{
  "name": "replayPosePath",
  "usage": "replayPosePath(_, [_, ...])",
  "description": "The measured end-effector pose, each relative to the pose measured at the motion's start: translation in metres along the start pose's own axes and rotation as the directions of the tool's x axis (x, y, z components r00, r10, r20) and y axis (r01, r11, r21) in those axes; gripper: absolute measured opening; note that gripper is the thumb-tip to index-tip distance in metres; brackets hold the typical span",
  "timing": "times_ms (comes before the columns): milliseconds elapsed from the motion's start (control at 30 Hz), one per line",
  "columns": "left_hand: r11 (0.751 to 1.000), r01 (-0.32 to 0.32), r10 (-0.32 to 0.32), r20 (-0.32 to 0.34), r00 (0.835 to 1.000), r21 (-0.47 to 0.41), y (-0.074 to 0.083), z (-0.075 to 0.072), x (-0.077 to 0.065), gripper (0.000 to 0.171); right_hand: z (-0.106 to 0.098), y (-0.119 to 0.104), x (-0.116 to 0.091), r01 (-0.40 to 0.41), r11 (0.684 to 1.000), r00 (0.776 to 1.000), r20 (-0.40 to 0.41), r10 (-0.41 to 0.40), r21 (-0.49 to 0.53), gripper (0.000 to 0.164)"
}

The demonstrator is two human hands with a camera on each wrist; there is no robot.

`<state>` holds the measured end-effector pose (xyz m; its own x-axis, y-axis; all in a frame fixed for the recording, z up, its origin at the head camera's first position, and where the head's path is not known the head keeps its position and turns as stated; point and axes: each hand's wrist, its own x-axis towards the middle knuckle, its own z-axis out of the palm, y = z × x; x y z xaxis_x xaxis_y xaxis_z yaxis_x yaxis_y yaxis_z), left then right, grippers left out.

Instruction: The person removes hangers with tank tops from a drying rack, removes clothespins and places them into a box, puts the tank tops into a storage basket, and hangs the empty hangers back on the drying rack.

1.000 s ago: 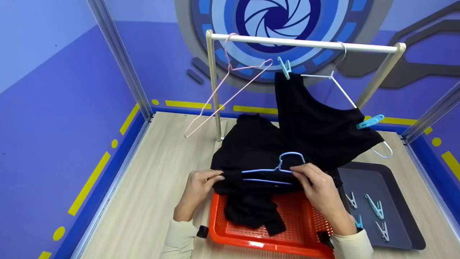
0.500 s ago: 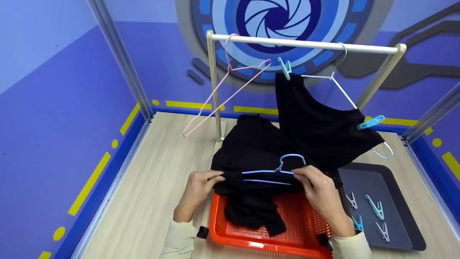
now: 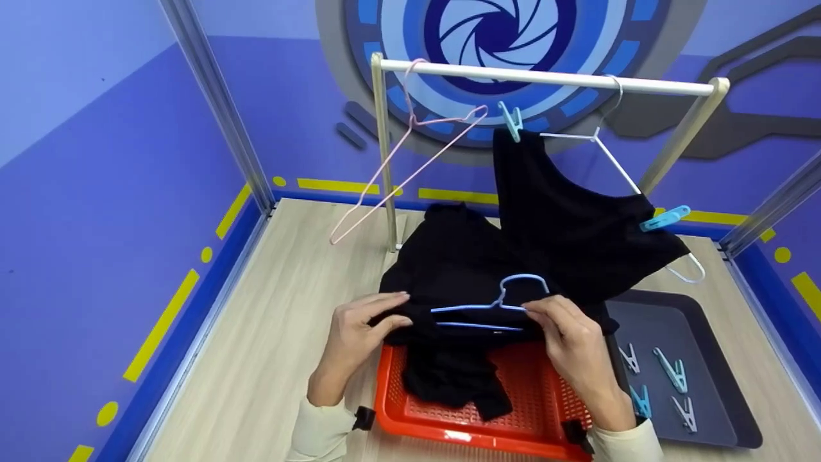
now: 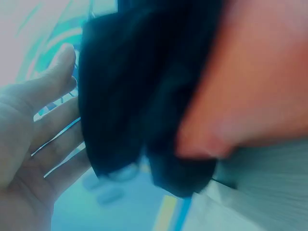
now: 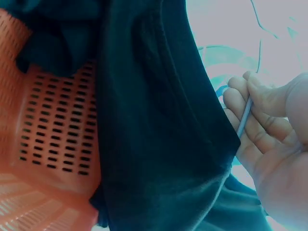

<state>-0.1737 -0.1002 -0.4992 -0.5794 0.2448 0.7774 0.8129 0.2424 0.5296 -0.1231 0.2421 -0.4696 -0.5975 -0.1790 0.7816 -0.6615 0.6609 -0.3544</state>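
My left hand is at the left end of a black garment, thumb and forefinger spread apart on either side of the cloth edge. In the left wrist view, the straight fingers lie behind the cloth, with the thumb apart from it. My right hand pinches a light-blue clothes hanger just right of its hook's base. The hanger's outer ends are hidden in the garment. In the right wrist view, the hanger wire runs between thumb and fingers. The garment drapes over a red basket, with some cloth inside.
Behind stands a rack with a white rail. A pink hanger hangs at its left; at right, a white hanger carries another black garment held with blue clothespins. A grey tray holds several clothespins.
My left hand pinched the garment's left edge earlier; now its thumb and forefinger have parted. My right hand keeps its pinch on the hanger, almost unmoved.
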Motion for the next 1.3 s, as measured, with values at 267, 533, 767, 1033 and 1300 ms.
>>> replayPosePath(267, [0.995, 0.011, -0.007, 0.038, 0.999, -0.098, 0.016, 0.008, 0.006, 0.032, -0.005, -0.015, 0.002, 0.004, 1.0, 0.999, -0.041, -0.003, 0.015, 0.033])
replayPosePath(533, [0.988, -0.012, 0.016, 0.023, 1.0, -0.156, 0.024, 0.012, 0.009, 0.028, -0.005, -0.019, -0.002, -0.024, 1.0, 0.998, -0.052, 0.025, 0.012, 0.033])
replayPosePath(767, [0.988, -0.007, 0.008, 0.006, 1.0, -0.155, 0.023, 0.01, 0.007, 0.025, -0.008, -0.015, -0.005, -0.043, 0.999, 0.997, -0.071, 0.044, 0.014, 0.035])
replayPosePath(1033, [0.991, -0.052, 0.039, -0.103, 0.994, -0.122, 0.02, 0.002, 0.008, 0.028, -0.016, -0.004, -0.002, -0.046, 0.999, 0.989, -0.139, 0.045, -0.006, 0.035])
replayPosePath(1300, [0.993, -0.052, 0.03, -0.198, 0.98, -0.11, 0.014, 0.0, 0.004, 0.03, -0.021, 0.004, 0.0, -0.098, 0.995, 0.977, -0.189, 0.095, -0.008, 0.031])
